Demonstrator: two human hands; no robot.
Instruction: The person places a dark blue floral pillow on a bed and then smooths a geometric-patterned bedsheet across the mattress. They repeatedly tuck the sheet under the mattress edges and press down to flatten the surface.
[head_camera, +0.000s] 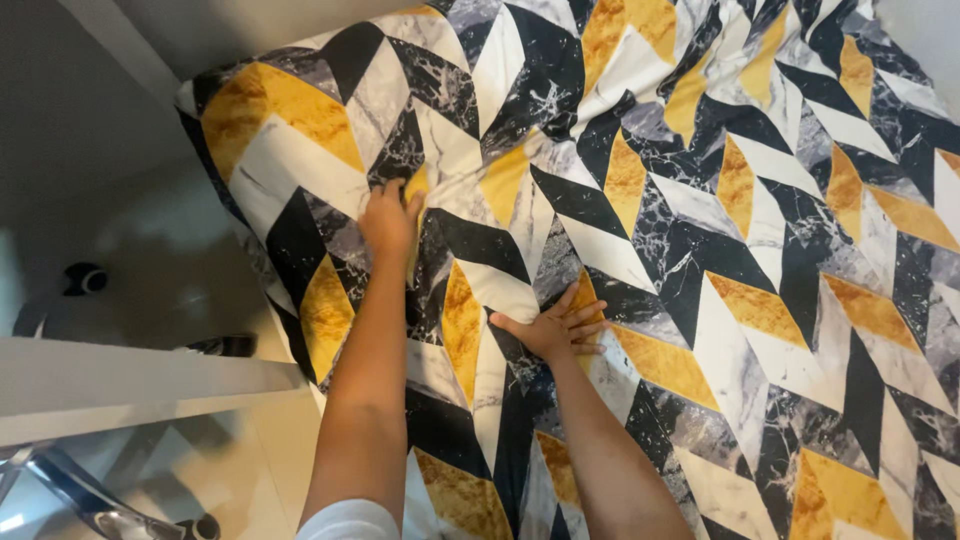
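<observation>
Bed (900, 60) fills most of the view, covered by a chevron-patterned bedspread (720, 250) in black, white, grey marble and gold, with pale floor (150, 250) and a white shelf edge (120, 385) to the left. Left hand (390, 220) is closed, pinching a fold of the bedspread near its left edge. Right hand (555, 325) lies flat on the bedspread, fingers (585, 312) spread, near the middle, apart from the left hand.
</observation>
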